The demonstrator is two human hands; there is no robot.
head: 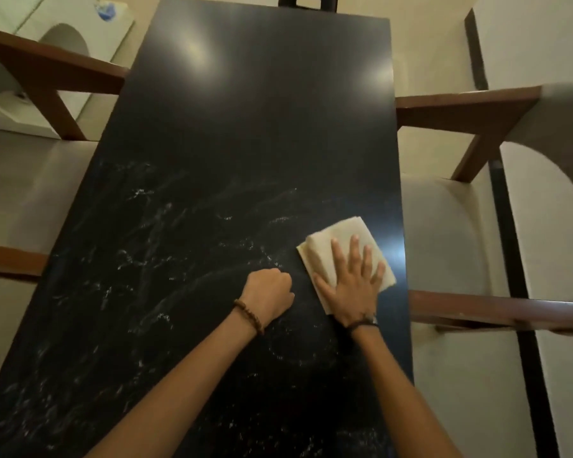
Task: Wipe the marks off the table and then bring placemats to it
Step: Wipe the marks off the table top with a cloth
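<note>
Right hand [349, 285] spread flat, pressing folded cloth [341, 246] onto counter [245, 127] near right edge; left hand [268, 294] fisted, empty. Soft, light, likely bunching; best held under flat palm. Marks [146, 233] remaining leftward.

Beaded bracelet [249, 317], dark wristband [364, 323]

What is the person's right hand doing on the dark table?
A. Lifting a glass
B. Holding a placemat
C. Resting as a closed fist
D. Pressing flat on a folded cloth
D: the right hand lies with straight fingers flat on the folded cloth near the table edge.
</note>
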